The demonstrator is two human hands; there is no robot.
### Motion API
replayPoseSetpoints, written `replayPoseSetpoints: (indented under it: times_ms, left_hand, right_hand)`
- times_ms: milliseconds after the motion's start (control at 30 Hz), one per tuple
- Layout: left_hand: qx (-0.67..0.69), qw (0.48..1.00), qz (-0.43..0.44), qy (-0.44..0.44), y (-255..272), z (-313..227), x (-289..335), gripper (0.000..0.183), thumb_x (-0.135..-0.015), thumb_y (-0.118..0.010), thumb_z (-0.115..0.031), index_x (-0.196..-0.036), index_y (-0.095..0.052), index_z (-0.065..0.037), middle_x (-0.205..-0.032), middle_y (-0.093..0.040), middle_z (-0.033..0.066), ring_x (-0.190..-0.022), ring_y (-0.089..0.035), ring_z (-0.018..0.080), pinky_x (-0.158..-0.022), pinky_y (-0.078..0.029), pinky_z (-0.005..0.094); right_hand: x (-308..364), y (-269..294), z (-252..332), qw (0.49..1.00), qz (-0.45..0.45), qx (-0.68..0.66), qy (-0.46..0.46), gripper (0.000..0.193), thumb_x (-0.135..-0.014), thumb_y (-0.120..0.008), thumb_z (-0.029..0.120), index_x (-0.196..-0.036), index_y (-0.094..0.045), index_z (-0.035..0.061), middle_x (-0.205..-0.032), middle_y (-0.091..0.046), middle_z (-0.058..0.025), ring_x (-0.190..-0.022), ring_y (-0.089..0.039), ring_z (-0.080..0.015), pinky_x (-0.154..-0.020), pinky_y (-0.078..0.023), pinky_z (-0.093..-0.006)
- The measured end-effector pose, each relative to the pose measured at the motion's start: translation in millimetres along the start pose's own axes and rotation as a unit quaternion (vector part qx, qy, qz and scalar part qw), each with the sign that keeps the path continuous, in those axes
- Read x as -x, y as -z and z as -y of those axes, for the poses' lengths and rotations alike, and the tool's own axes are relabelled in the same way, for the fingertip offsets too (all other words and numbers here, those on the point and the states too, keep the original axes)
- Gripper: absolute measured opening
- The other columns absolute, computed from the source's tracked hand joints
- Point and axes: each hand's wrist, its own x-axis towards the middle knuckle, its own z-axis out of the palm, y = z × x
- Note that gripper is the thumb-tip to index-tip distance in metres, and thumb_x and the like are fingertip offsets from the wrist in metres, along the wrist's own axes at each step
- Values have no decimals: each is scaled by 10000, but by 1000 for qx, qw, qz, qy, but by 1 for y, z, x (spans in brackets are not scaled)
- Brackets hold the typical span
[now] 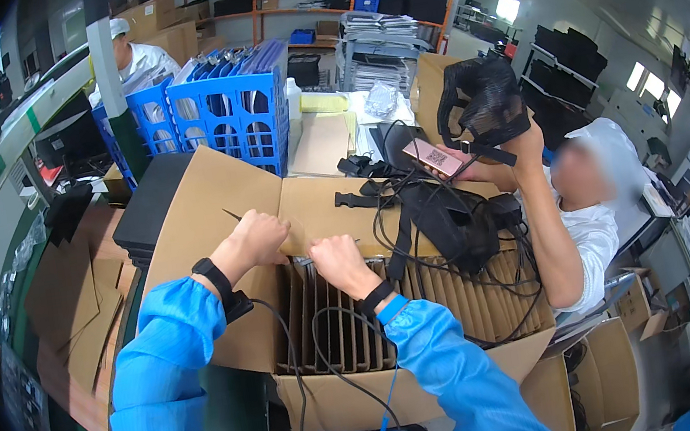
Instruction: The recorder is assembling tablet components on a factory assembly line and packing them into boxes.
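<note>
A large open cardboard box [422,384] lies before me, its inside split by many upright cardboard dividers [339,327]. Over its far left corner my left hand [258,238] is closed, a thin dark pointed tool [232,214] sticking out beyond the fingers. My right hand [339,262] is closed just above the dividers, close to the left one; what it pinches is too small to make out. Black straps and a black pouch [452,222] with tangled cables rest on the box's right part. Dark cables also hang from my left wrist area across the dividers.
At the right a co-worker [578,244] holds a pink phone [435,156] and a black mesh headpiece [483,99] over the box. Blue file baskets [229,113] stand behind it. Black foam sheets [152,212] are stacked at the left, beside flat cardboard pieces [80,310].
</note>
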Motion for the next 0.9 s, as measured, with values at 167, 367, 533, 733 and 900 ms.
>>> replayPoseSetpoints:
  times_ms: [167, 367, 533, 733, 900]
  left_hand:
    - [-17, 998, -56, -25, -18, -2, -17, 230, -686, -813, -371, -707, -728, -158, -738, -727, 64, -757, -722, 275, -657, -549, 419]
    - [-108, 962, -198, -154, -35, 7, -21, 138, -744, -693, -249, -637, -714, -165, -696, -713, 41, -716, -716, 223, -603, -532, 363]
    - [-108, 957, -239, -123, -25, 12, -15, 159, -744, -676, -249, -620, -707, -153, -677, -710, 34, -714, -719, 211, -597, -520, 347]
    - [-156, 954, -237, -92, -48, -4, -14, 145, -795, -659, -211, -669, -728, -232, -723, -710, -34, -776, -708, 167, -615, -482, 324]
    - [-89, 972, -190, -107, -34, -12, -2, 103, -801, -681, -188, -717, -725, -148, -743, -727, 30, -771, -728, 213, -642, -553, 359]
  right_hand:
    - [1, 3, -7, 1000, 6, 6, -3, 104, -775, -646, 95, -702, -719, 88, -738, -709, -139, -690, -728, -301, -573, -555, -422]
    - [0, 24, -4, 995, -54, -85, -9, 49, -798, -646, 67, -847, -648, 73, -755, -658, -162, -730, -692, -366, -625, -537, -459]
    - [21, 52, 32, 980, 55, -136, -133, 214, -955, -662, 238, -972, -643, 26, -913, -666, -190, -820, -690, -391, -675, -538, -486]
    - [24, 31, 45, 972, 161, 17, -169, 412, -885, -722, 281, -1118, -587, -32, -1073, -634, -221, -810, -714, -388, -693, -593, -480]
    - [33, 38, 61, 969, 170, -5, -177, 587, -836, -765, 290, -1264, -542, -44, -1174, -618, -223, -794, -728, -381, -664, -604, -463]
